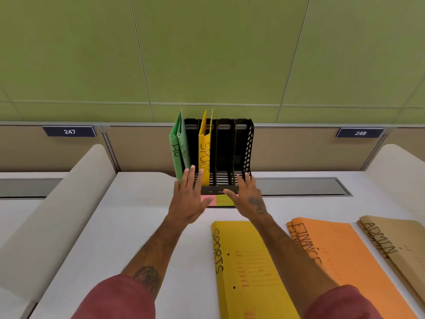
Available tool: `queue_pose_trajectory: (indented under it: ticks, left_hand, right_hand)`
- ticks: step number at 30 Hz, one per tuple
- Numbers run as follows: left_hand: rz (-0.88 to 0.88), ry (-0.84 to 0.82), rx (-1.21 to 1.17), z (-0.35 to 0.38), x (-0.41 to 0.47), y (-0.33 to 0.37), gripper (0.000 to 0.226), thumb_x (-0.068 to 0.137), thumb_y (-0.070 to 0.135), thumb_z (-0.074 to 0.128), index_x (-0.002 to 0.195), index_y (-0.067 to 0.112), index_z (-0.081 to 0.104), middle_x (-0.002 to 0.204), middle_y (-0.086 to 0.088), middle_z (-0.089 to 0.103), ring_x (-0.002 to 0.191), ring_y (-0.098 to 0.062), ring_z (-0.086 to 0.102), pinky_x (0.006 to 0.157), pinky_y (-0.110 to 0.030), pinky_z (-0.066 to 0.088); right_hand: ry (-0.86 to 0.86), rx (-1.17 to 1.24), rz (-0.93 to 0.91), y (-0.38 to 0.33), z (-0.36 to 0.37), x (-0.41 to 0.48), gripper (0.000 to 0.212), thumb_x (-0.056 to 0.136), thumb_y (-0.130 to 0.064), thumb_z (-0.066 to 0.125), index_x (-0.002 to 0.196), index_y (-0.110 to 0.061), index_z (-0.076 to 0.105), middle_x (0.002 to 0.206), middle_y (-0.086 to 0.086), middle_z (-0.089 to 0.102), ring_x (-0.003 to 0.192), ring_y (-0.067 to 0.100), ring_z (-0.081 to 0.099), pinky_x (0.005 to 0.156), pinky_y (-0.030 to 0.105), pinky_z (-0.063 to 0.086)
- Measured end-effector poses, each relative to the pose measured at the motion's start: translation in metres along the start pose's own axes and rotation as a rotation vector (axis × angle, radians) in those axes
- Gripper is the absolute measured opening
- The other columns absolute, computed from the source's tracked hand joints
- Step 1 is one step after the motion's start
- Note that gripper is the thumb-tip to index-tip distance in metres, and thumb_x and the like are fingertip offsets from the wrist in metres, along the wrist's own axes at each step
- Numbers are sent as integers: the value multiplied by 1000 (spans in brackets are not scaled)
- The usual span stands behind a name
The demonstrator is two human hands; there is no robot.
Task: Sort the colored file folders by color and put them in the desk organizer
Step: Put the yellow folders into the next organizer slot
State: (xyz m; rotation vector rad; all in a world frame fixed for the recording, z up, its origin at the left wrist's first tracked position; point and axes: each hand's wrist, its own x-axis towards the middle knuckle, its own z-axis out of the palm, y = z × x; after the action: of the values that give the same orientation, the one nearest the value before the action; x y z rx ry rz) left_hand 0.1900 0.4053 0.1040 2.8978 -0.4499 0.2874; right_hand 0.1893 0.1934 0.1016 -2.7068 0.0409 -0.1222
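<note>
**Three folders filed, three piles to go**

Nearest to the person, on the white surface (128, 226), lies a yellow SPORTS folder (248, 272), flat, below and a little right of the right hand's grip. Further right sit the orange FINANCE folders (340, 254), which look like two stacked, and beyond those the brown ADMIN folders (395, 245), also a small pile. None of these is in either grip.

Both arms stretch forward. The left hand (187, 199) is open with fingers spread, its fingertips at the lower edge of the green folders; whether it presses them I cannot tell. The right hand (248, 196) is likewise spread and empty, resting at or just over the front lip of the black desk organizer (243, 153). Between and just under the two grips, pink and yellow sticky notes (216, 201) show at the organizer's foot.

Beyond the grips, two green HR folders (180, 148) stand upright in the leftmost slot, ahead of the left hand. One slot along stands a yellow SPORTS folder in the organizer (204, 153). The slots ahead of the right hand look empty.

So I'd judge it under half done: green finished, yellow half in, orange and brown untouched.
</note>
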Motion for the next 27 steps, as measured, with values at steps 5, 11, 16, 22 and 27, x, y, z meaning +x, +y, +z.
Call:
queue_pose_trajectory:
  ticks: [5,11,16,22,27]
  left_hand:
    - [12,-28,5,24,-21,42,92,84,75,5,156,20,-13,164,-7,-19,151,-24,-19,121,-54,-1]
    - [-21,-47,38,52,-45,86,93,84,77,3,157,22,-10,165,-8,-14,152,-27,-14,120,-53,-1]
    - [-62,-91,72,76,-66,108,92,85,77,4,158,22,-5,166,-10,-5,153,-30,-6,120,-55,5]
    - [-99,-153,65,99,-91,119,92,87,77,7,159,20,3,166,-11,-3,153,-30,-4,118,-53,3]
    - [-210,-293,-46,114,-113,127,92,89,75,20,158,17,0,166,-8,-6,154,-27,-2,121,-45,13]
  right_hand:
    - [-18,-186,-26,53,0,-34,101,83,-81,1,157,-15,14,164,19,4,151,36,-1,117,58,15]
    - [-82,-151,-42,101,-3,-60,108,74,-84,-10,158,-19,11,165,15,-1,152,33,-7,118,57,8]
    - [-127,-161,-61,132,4,-81,96,81,-77,0,158,-20,11,165,14,-2,152,32,-7,119,56,9]
    - [-190,-159,-76,152,18,-103,100,79,-80,-6,158,-20,9,165,13,-3,152,31,-8,119,55,7]
    - [-291,-122,-23,167,34,-123,86,90,-71,16,158,-19,9,165,13,1,152,31,-3,117,51,22]
